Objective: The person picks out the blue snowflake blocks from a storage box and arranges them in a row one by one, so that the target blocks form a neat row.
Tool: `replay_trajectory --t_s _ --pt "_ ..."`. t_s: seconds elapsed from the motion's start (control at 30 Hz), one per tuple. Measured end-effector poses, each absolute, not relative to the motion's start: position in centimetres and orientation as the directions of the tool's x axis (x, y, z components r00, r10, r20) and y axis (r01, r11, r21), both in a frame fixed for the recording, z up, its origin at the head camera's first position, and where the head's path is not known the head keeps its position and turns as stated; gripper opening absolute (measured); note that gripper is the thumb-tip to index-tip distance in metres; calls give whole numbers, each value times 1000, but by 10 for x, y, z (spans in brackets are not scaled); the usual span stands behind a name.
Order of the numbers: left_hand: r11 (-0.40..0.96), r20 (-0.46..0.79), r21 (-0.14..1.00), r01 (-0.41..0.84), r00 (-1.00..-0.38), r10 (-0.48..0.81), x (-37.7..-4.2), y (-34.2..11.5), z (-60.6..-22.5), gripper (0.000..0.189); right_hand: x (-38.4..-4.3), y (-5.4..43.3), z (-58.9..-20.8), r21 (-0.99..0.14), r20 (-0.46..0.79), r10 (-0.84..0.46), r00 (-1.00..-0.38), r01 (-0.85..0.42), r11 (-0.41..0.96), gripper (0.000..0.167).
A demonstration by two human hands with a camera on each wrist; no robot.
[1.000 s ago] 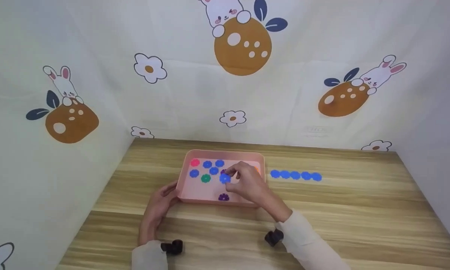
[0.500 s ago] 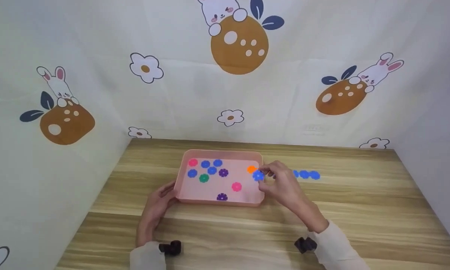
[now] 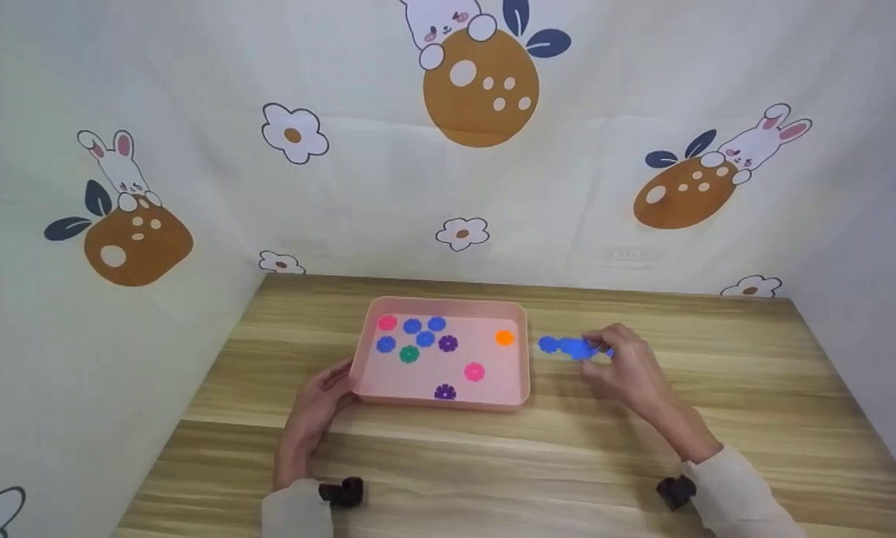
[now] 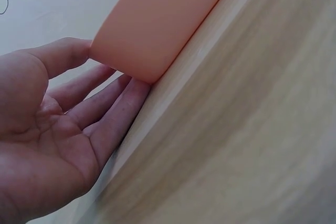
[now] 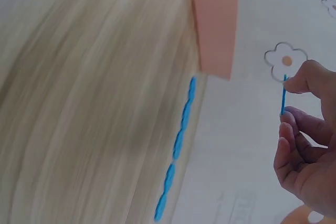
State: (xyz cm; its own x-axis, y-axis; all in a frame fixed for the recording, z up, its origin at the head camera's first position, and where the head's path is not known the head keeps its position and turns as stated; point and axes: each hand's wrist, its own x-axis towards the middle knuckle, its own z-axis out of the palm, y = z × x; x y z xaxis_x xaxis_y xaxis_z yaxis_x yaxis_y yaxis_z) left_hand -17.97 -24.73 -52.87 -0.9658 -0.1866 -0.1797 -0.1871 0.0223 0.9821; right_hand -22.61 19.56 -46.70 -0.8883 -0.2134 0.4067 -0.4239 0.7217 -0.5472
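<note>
The right hand (image 3: 628, 368) pinches a blue disc (image 3: 580, 349) above the blue row (image 3: 548, 344) beyond the right edge of the tray (image 3: 448, 308), the left hand (image 3: 319, 402) loosely touching its left edge, and lowering early could knock the row crooked.

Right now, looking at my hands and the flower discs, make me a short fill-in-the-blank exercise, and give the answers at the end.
1. The hand touching the pink tray is the ____ one.
2. The right hand pinches a flower-shaped disc coloured ____.
3. Inside the tray lie exactly ____ purple flower discs.
4. Of everything in the tray, the piece nearest the row of blue discs is coloured ____.

Missing words: left; blue; two; orange.
</note>
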Motion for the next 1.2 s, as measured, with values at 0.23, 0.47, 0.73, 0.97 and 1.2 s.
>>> replay_trajectory --t_s 0.23,0.47,0.73,0.97,1.2 --pt "27 -202 977 -210 -961 -189 -181 -247 -531 45 -232 231 -472 -500 407 -205 -890 -405 765 31" --pt "6 -189 981 -193 -966 -178 -182 -247 -528 43 -242 268 -472 -538 286 -133 -949 -274 797 35" --pt "-3 -198 980 -201 -959 -201 -180 -247 -530 43 -259 296 -483 -601 70 -59 -996 -89 794 41" --pt "-7 -199 979 -202 -960 -196 -179 -246 -530 43 -271 311 -498 -586 -43 -90 -995 -48 809 42" --pt "21 -219 973 -228 -954 -203 -180 -247 -527 43 -276 310 -505 -583 -48 -112 -993 -63 810 37"
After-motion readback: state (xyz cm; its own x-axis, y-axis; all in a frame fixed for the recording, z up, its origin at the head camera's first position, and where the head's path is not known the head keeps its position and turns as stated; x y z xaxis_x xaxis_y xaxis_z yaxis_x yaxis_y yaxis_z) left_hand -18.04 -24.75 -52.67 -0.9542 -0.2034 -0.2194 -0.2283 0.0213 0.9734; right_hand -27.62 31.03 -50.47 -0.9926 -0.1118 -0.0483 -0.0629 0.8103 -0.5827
